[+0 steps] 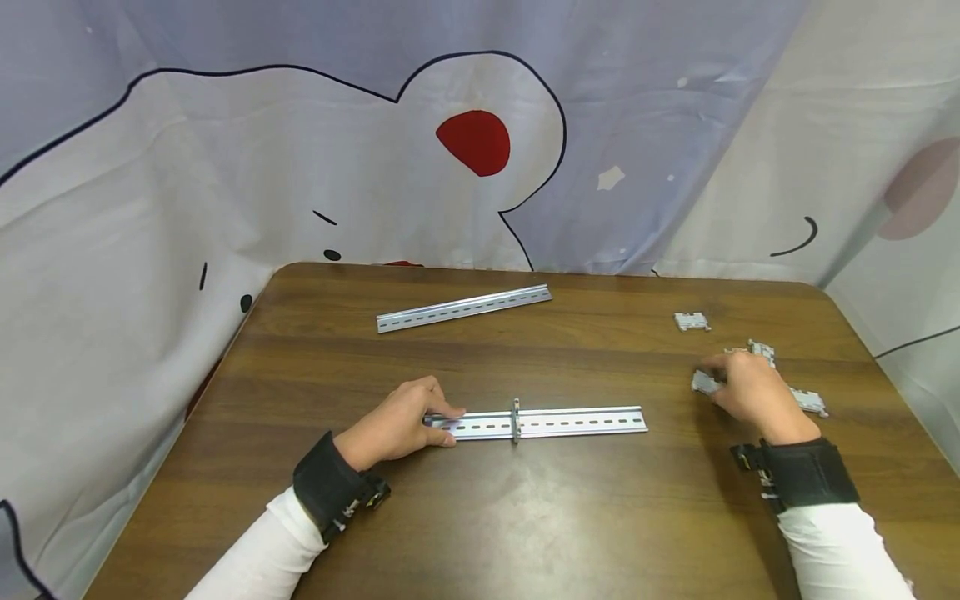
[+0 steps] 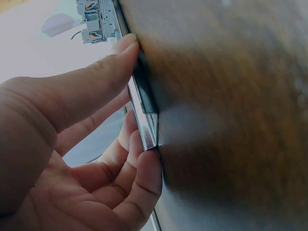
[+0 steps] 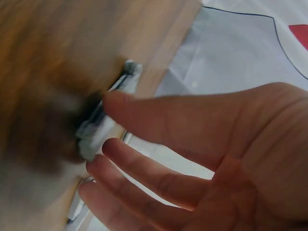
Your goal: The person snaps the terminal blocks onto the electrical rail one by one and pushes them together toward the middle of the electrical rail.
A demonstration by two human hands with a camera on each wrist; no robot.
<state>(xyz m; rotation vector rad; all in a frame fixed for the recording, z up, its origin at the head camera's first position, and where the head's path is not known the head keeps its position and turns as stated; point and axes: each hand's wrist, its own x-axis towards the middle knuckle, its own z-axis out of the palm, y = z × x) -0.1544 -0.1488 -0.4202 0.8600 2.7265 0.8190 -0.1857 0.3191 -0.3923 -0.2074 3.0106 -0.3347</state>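
Obscuring hands (image 1: pixel 396 423) (image 1: pixel 752 396) over rail (image 1: pixel 581 427) and blocks (image 1: pixel 703 383)

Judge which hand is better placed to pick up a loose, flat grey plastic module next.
Probably the right hand: it is among the modules, its fingers right at one. The left hand grips a slotted silver metal rail's left end, farther away.

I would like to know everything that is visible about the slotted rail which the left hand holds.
The slotted DIN rail is a straight, silvery, metal-looking strip with raised edges along both long sides and a row of oblong slots between them. It lies crosswise before the person on the wood-look table. The left hand pinches its left end, and a slim terminal block stands upright across it, near the middle.
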